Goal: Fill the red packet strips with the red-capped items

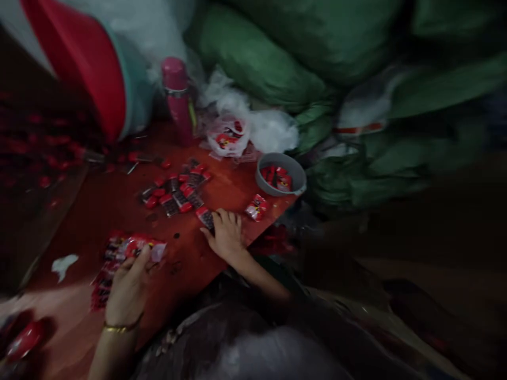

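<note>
Fingers of the left hand (pixel 127 287), nearest the camera and wearing a thin bracelet (pixel 121 328), are curled around a bundle of red sachets in clear wrap (pixel 134 247); the grip is closed on the bundle's near end, and the rest of it lies on the bench (pixel 186 264). A scrap of white paper (pixel 63 265) lies just left of it.

Further in, the right hand (pixel 226 232) rests palm-down near the bench's right edge, fingers spread and holding nothing, fingertips touching a dark sachet with a red end (pixel 206 216) at the near edge of a loose pile of sachets (pixel 176 192). One more red packet (pixel 256 207) lies just right of that hand.

To pick cleanly, I would judge it best to pinch one sachet by its red end and draw it clear of the pile, keeping the bundle steady and flat.

Beyond sit a grey bowl (pixel 295 170) holding a few packets, a clear bag (pixel 227 138) with more, a pink flask (pixel 178 97) standing upright, and green sacks (pixel 277 58) behind. The view is blurred, so print is unreadable.
</note>
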`<state>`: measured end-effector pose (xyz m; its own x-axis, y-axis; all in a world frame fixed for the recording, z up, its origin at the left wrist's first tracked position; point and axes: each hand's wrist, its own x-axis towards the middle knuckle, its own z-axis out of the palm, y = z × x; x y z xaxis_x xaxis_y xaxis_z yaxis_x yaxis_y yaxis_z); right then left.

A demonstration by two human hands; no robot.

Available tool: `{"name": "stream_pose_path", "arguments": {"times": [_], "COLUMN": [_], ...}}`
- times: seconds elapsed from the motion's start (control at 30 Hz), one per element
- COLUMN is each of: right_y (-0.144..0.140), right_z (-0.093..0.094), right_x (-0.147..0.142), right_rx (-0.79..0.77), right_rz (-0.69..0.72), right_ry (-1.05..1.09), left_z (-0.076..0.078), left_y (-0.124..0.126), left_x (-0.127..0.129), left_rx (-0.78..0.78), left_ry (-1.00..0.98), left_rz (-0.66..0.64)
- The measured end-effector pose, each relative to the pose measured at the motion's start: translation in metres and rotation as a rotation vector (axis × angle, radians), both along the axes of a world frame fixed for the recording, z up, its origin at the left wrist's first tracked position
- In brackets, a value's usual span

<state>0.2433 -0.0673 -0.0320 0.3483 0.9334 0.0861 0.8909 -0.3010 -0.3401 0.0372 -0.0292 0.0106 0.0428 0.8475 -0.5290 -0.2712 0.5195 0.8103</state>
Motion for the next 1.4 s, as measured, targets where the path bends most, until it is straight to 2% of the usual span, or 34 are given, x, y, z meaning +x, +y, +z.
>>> {"name": "stream_pose_path", "arguments": {"times": [0.1, 0.23, 0.33, 0.47, 0.53, 0.67, 0.93, 1.13, 1.4], "right_y": [0.002, 0.002, 0.0, -0.008, -0.01, -0.008, -0.002, -0.006, -0.007], "right_z": [-0.003, -0.006, -0.006, 0.008, 0.021, 0.039, 0.027, 0.027, 0.028], "right_x": [-0.003, -0.006, -0.006, -0.016, -0.026, -0.044, -0.053, -0.054, -0.055], "right_rx": [0.022, 0.051, 0.083, 0.227, 0.224, 0.199, 0.238, 0.228, 0.202], "right_rz": [0.022, 0.045, 0.115, 0.366, 0.51, 0.68, 0.697, 0.714, 0.719], "right_ry": [-0.039, -0.057, 0.034, 0.36, 0.487, 0.534, 0.505, 0.531, 0.522], "left_z": [-0.002, 0.002, 0.002, 0.0, -0.001, -0.003, -0.005, -0.006, -0.006], "left_y": [0.001, 0.002, 0.004, 0.006, 0.007, 0.005, 0.003, 0.005, 0.004], "left_x": [-0.001, -0.006, -0.012, -0.019, -0.022, -0.028, -0.035, -0.036, -0.039], "left_rx": [-0.044, -0.064, -0.068, -0.105, -0.111, -0.095, -0.078, -0.076, -0.074], "left_ry": [-0.072, -0.118, -0.148, -0.203, -0.218, -0.206, -0.134, -0.081, -0.063], "left_rz": [0.083, 0.109, 0.105, 0.075, 0.081, 0.067, 0.035, 0.081, -0.028]}}
